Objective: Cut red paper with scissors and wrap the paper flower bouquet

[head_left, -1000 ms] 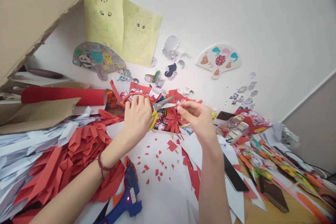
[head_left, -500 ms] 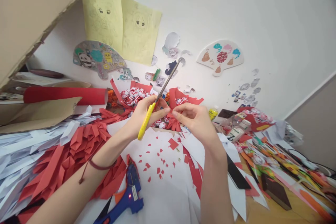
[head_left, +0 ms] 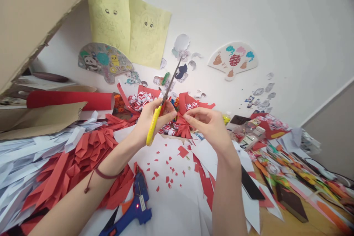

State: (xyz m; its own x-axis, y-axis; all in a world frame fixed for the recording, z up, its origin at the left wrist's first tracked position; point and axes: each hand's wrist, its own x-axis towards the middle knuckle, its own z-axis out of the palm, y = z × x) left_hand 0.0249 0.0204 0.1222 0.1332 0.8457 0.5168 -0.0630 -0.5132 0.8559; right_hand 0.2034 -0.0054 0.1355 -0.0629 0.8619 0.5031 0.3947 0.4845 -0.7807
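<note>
Mid-cutting: left hand (head_left: 151,116) closed around yellow-handled scissors (head_left: 158,112), blades shut and tipped up toward the wall, right hand (head_left: 208,124) pinching a small folded red paper piece (head_left: 183,127) above the tabletop's (head_left: 279,225) far middle; likely next, careful refolding.

A wooden table (head_left: 279,225) carries paper scraps (head_left: 166,169) and a glue gun (head_left: 132,210).

Bright, even, diffuse light; white wall (head_left: 249,3) evenly lit, slight falloff at right. Shadows soft and faint. Strong wide-angle bending at edges. Centre sharp; slight softness on clutter at far right.
</note>
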